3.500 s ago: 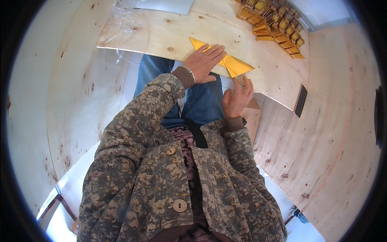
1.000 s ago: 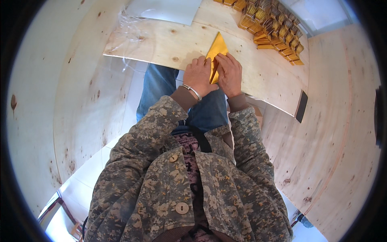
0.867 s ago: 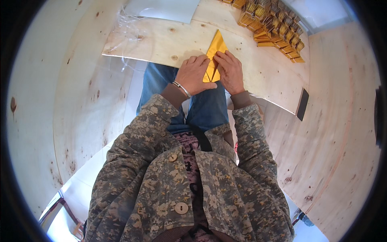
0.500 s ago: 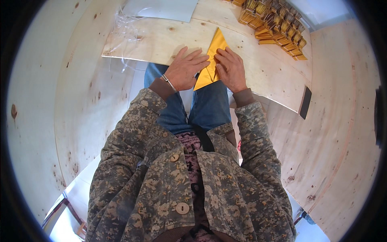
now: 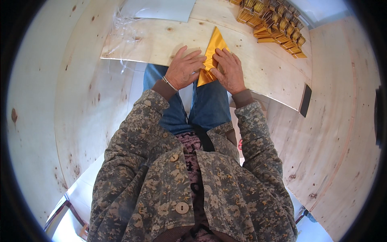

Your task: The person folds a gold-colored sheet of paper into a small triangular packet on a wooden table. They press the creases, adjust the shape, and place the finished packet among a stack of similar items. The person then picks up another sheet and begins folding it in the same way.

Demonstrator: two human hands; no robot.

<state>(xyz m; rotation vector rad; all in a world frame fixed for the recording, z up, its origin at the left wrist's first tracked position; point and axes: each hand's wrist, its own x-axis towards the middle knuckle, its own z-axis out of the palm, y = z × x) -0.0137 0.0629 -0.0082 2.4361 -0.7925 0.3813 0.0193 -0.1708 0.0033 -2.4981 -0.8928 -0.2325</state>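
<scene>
Here's the counter [image 5: 270,74], folded yellow paper [image 5: 215,40] at upper centre, its tip overhanging! Left hand [image 5: 183,71] beside it, grip wide, fingertips at its edge; right hand [image 5: 229,70] on top, pinch impossible to call. Uneven pressure could skew that fold.

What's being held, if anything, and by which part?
Yellow paper: left hand at its left edge, right hand over its right side; whether either grips it can't be told.
</scene>
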